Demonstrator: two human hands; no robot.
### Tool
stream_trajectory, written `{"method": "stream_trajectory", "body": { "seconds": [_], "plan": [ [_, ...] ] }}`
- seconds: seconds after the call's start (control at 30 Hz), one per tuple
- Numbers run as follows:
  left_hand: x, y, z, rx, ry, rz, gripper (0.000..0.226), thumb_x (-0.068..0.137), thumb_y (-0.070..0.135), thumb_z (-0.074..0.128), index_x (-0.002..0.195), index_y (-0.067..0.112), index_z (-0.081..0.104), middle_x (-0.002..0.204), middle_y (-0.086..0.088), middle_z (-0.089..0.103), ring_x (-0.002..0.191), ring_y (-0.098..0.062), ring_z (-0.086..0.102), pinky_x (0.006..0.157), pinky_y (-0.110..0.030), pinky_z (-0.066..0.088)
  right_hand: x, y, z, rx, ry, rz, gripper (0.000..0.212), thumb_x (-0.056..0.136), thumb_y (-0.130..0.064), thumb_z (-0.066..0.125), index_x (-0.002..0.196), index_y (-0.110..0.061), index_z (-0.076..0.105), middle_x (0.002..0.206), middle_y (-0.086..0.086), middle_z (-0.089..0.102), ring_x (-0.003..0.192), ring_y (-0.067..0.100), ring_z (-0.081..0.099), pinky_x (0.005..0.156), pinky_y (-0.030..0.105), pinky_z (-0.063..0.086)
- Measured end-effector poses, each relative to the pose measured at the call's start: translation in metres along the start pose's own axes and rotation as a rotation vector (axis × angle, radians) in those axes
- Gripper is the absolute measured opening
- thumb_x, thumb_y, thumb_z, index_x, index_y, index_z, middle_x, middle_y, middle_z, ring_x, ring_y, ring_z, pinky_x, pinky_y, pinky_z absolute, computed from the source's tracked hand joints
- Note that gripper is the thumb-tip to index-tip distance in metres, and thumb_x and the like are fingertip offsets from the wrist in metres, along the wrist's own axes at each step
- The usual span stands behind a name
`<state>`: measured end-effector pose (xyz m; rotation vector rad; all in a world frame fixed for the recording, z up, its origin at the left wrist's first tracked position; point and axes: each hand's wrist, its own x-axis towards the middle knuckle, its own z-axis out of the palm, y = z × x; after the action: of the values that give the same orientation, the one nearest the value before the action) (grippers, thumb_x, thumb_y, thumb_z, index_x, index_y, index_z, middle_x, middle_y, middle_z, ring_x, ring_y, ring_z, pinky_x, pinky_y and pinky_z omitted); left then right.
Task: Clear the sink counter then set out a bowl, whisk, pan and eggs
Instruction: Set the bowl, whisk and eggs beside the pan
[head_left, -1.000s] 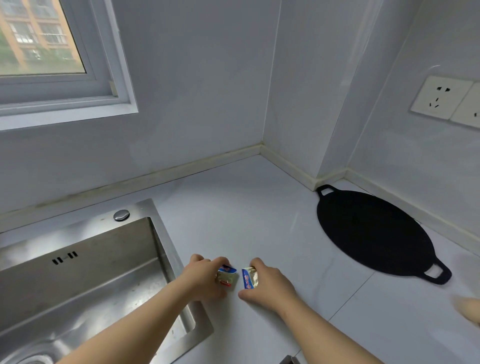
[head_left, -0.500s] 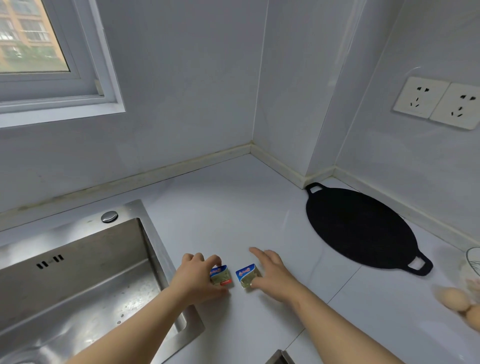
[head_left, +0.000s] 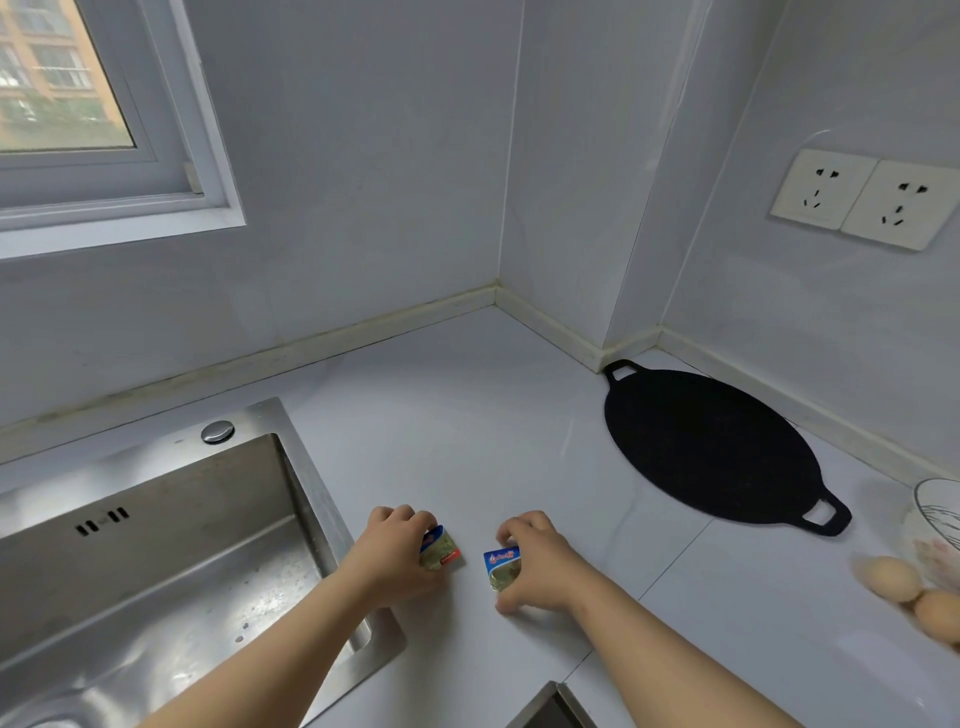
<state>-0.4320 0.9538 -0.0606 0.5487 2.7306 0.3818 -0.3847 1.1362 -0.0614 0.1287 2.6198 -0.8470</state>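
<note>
The pan (head_left: 711, 447) on the right is black all over. The eggs (head_left: 891, 578) at the near right are light brown. The left packet (head_left: 440, 550) is gold with a blue top and a red corner. The right packet (head_left: 503, 566) is gold with a blue top and white writing. The sink (head_left: 156, 561) is shiny silver grey. The counter (head_left: 467, 426) is white. The sockets (head_left: 862, 197) are white with small black holes.

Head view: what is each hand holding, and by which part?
Left hand: grip on left foil packet, at its left side. Right hand: grip on right foil packet, at its right side.
</note>
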Motion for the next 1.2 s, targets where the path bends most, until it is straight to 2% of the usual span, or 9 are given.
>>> {"method": "stream_trajectory", "body": {
  "seconds": [0.1, 0.2, 0.3, 0.43, 0.67, 0.77, 0.87, 1.0, 1.2],
  "plan": [
    [0.000, 0.003, -0.001, 0.011, -0.006, 0.005, 0.051, 0.084, 0.035, 0.056, 0.131, 0.021, 0.042, 0.126, 0.002, 0.047, 0.124, -0.020, 0.032, 0.094, -0.021, 0.034, -0.004, 0.002, -0.002, 0.037, 0.016, 0.009, 0.055, 0.074, -0.014, 0.070, 0.124, -0.018, 0.048, 0.126, -0.004, 0.032, 0.114, 0.015, 0.047, 0.095, 0.020, 0.043],
    [0.000, 0.004, -0.001, 0.013, -0.032, 0.014, 0.051, 0.084, 0.035, 0.057, 0.131, 0.022, 0.043, 0.126, 0.002, 0.047, 0.125, -0.020, 0.032, 0.095, -0.022, 0.034, -0.006, 0.004, -0.001, 0.066, 0.072, 0.028, 0.043, 0.076, -0.016, 0.068, 0.116, -0.016, 0.052, 0.114, -0.005, 0.033, 0.099, 0.012, 0.049, 0.091, 0.019, 0.044],
    [-0.001, 0.008, -0.001, 0.023, -0.063, 0.026, 0.051, 0.085, 0.033, 0.057, 0.133, 0.022, 0.043, 0.128, 0.000, 0.046, 0.126, -0.021, 0.032, 0.097, -0.025, 0.036, -0.009, 0.007, 0.004, 0.090, 0.117, 0.036, 0.033, 0.076, -0.020, 0.068, 0.104, -0.018, 0.052, 0.111, -0.005, 0.035, 0.097, 0.013, 0.051, 0.087, 0.020, 0.046],
    [0.003, 0.025, -0.001, 0.018, -0.057, 0.065, 0.050, 0.087, 0.036, 0.057, 0.133, 0.021, 0.044, 0.128, -0.001, 0.049, 0.120, -0.020, 0.042, 0.092, -0.024, 0.039, -0.013, 0.010, 0.001, 0.148, 0.160, 0.058, 0.041, 0.077, -0.022, 0.071, 0.113, -0.014, 0.053, 0.109, -0.004, 0.037, 0.091, 0.012, 0.049, 0.078, 0.016, 0.039],
    [0.015, 0.093, 0.011, -0.063, -0.076, 0.187, 0.062, 0.085, 0.026, 0.061, 0.140, 0.017, 0.034, 0.134, -0.001, 0.047, 0.122, -0.017, 0.046, 0.093, -0.024, 0.040, -0.053, 0.058, -0.019, 0.244, 0.329, 0.200, 0.040, 0.077, -0.025, 0.072, 0.111, -0.016, 0.054, 0.108, -0.002, 0.044, 0.088, 0.010, 0.049, 0.072, 0.015, 0.038],
    [0.019, 0.128, 0.021, -0.065, -0.116, 0.260, 0.058, 0.085, 0.025, 0.061, 0.137, 0.017, 0.037, 0.132, -0.001, 0.048, 0.119, -0.018, 0.047, 0.090, -0.022, 0.040, -0.080, 0.087, -0.029, 0.258, 0.416, 0.292, 0.040, 0.078, -0.026, 0.071, 0.112, -0.014, 0.054, 0.105, -0.002, 0.043, 0.086, 0.010, 0.048, 0.073, 0.016, 0.035],
    [0.021, 0.169, 0.033, -0.032, -0.153, 0.349, 0.047, 0.086, 0.024, 0.061, 0.130, 0.019, 0.045, 0.127, -0.001, 0.051, 0.112, -0.018, 0.050, 0.087, -0.022, 0.041, -0.113, 0.118, -0.036, 0.284, 0.501, 0.392, 0.038, 0.077, -0.022, 0.071, 0.111, -0.013, 0.055, 0.103, -0.001, 0.042, 0.084, 0.011, 0.047, 0.068, 0.015, 0.035],
    [0.017, 0.221, 0.052, 0.009, -0.207, 0.464, 0.045, 0.087, 0.019, 0.059, 0.130, 0.020, 0.046, 0.127, -0.002, 0.051, 0.113, -0.019, 0.050, 0.088, -0.023, 0.042, -0.155, 0.156, -0.040, 0.330, 0.599, 0.516, 0.037, 0.076, -0.018, 0.070, 0.110, -0.013, 0.056, 0.103, 0.000, 0.041, 0.083, 0.011, 0.047, 0.059, 0.006, 0.034],
    [0.007, 0.288, 0.079, 0.052, -0.268, 0.586, 0.042, 0.085, 0.012, 0.056, 0.126, 0.017, 0.049, 0.126, -0.004, 0.052, 0.112, -0.022, 0.052, 0.083, -0.023, 0.040, -0.203, 0.193, -0.042, 0.374, 0.678, 0.646, 0.036, 0.078, -0.017, 0.069, 0.112, -0.014, 0.055, 0.103, 0.001, 0.038, 0.083, 0.011, 0.045, 0.072, 0.015, 0.034]
  ]
}}
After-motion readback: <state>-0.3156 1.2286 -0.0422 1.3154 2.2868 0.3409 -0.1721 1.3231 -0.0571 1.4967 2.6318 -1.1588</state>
